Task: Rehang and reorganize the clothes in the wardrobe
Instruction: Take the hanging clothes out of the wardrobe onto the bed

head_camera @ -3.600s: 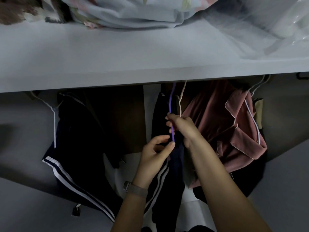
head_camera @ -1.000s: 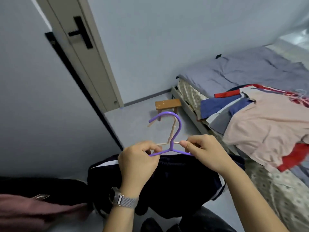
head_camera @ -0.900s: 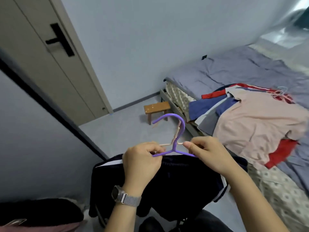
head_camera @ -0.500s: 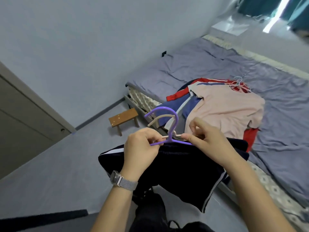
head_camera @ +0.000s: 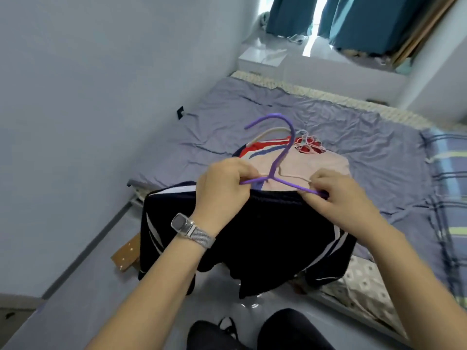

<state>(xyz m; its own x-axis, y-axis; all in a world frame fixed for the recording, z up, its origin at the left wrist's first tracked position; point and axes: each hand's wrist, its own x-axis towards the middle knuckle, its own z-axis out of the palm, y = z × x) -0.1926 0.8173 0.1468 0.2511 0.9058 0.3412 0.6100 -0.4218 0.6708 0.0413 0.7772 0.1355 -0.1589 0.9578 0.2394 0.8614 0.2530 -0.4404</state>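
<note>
The left hand [head_camera: 222,188] is gripping one shoulder of the purple hanger [head_camera: 274,170], fingers curled round the bar, while the right hand [head_camera: 336,195] is pinching the other shoulder, its fingers closed on the wire. A second, beige hanger [head_camera: 267,133] is sitting just behind the purple one, hooks overlapping. The dark striped garment [head_camera: 252,238] is draping from the hangers and hanging over the floor beside the bed [head_camera: 379,137], where a pile of clothes [head_camera: 298,160] is lying. The person seems to be carrying this piece off for sorting; next, it probably needs laying down and the two hangers separating without snagging the fabric.
</note>
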